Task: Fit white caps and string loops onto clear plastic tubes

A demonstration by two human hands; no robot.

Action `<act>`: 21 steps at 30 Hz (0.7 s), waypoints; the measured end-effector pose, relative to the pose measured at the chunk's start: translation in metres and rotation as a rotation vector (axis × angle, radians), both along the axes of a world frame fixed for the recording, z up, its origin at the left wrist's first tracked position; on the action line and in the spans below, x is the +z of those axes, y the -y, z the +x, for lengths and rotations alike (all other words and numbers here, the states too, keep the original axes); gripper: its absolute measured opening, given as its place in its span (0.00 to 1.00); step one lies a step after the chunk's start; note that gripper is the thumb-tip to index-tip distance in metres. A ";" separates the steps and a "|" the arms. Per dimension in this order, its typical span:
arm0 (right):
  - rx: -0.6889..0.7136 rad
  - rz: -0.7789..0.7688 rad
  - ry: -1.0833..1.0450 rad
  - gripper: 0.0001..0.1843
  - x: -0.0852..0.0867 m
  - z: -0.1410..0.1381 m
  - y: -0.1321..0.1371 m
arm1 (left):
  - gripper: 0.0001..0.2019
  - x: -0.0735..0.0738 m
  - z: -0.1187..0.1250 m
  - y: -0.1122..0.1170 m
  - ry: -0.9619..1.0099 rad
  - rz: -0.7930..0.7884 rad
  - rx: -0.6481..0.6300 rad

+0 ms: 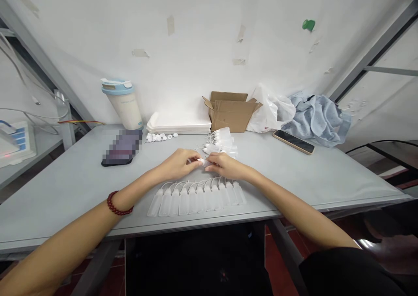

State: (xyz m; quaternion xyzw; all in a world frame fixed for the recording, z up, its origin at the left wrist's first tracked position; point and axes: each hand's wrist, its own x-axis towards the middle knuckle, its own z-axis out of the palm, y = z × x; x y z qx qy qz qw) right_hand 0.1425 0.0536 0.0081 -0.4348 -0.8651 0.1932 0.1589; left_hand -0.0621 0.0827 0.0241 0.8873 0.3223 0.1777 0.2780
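My left hand [183, 162] and my right hand [222, 164] meet over the middle of the table. Between their fingertips is a small white cap [202, 161]; the fingers of both hands are closed on this piece. My right fingers partly hide what may be a translucent bottle behind the cap. Just below the hands, several flat translucent bottles [199, 200] lie side by side in a row, each with a white cap and a thin looped cord. More such bottles [224, 135] lie in a loose pile behind my right hand.
Several loose white caps [160, 137] lie before a stack of white sheets [179, 122]. Around the back stand a tumbler [126, 106], an open cardboard box [233, 115], a plastic bag [271, 109] and blue cloth [320, 117]. A phone [294, 142] lies right, a blurred-out dark object [122, 148] left.
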 end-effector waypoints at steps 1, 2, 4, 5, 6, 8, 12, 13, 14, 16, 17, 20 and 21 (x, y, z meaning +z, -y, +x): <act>-0.001 -0.001 0.003 0.14 0.000 0.000 0.000 | 0.13 0.000 0.000 0.000 0.018 -0.009 -0.017; -0.002 -0.002 0.005 0.14 0.000 0.000 0.000 | 0.13 0.001 -0.001 0.000 0.033 -0.019 -0.027; -0.006 -0.001 0.013 0.13 0.000 0.000 0.000 | 0.13 0.002 -0.001 0.000 0.047 -0.038 -0.029; -0.009 0.001 0.016 0.13 0.000 0.000 0.000 | 0.13 0.003 0.000 0.000 0.046 -0.043 -0.021; -0.011 0.004 0.018 0.13 0.000 0.000 0.000 | 0.14 0.003 0.000 0.000 0.038 -0.042 -0.005; -0.009 0.015 0.018 0.13 -0.001 0.000 0.000 | 0.18 0.003 0.000 -0.001 0.000 -0.038 0.037; 0.005 0.040 0.000 0.12 -0.002 -0.001 0.001 | 0.23 0.001 0.001 -0.002 -0.057 -0.099 0.063; 0.005 0.045 -0.007 0.12 -0.002 -0.001 0.001 | 0.22 0.000 0.001 -0.002 -0.056 -0.112 0.057; 0.004 0.048 -0.011 0.11 -0.003 -0.001 0.001 | 0.22 0.000 0.000 -0.002 -0.054 -0.110 0.054; 0.002 0.050 -0.009 0.11 -0.003 0.000 0.001 | 0.19 -0.001 0.000 -0.001 -0.049 -0.071 0.044; 0.001 0.051 -0.004 0.11 -0.003 0.000 0.001 | 0.17 -0.001 0.000 0.000 -0.040 -0.043 0.035; 0.001 0.057 0.009 0.11 -0.004 0.001 0.000 | 0.13 -0.002 0.000 0.001 0.016 0.041 -0.008; 0.001 0.059 0.008 0.12 -0.004 0.001 -0.001 | 0.12 -0.002 0.000 0.002 0.034 0.058 -0.023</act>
